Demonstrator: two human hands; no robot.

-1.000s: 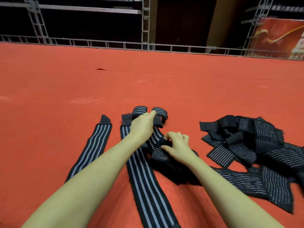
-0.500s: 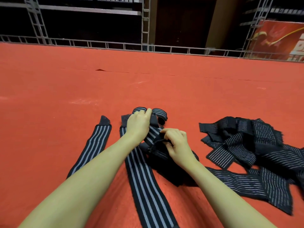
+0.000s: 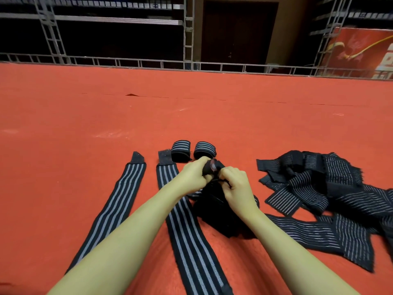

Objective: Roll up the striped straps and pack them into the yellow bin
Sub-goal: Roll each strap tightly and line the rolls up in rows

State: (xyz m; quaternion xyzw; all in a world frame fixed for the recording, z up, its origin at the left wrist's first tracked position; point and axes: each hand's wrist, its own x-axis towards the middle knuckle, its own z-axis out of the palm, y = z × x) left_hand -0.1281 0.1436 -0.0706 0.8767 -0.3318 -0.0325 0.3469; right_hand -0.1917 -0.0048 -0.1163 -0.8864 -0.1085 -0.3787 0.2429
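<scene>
Between our two hands, just this side of two finished rolls (image 3: 193, 150) on the red carpet (image 3: 85, 116), we hold the start of a striped strap (image 3: 212, 167): left hand (image 3: 194, 177) and right hand (image 3: 236, 184) both pinch its rolled end. We judge the elastic light, soft and springy, so it should unroll if slackened; best gripped at the coil's edges. Loose straps (image 3: 319, 188) lie heaped to the right; no yellow bin in view.

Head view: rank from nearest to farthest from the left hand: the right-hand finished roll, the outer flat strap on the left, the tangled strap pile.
From the left hand:
1. Right-hand finished roll, just beyond it.
2. Outer flat strap, to its left.
3. Tangled strap pile, far right, past the right hand.
</scene>
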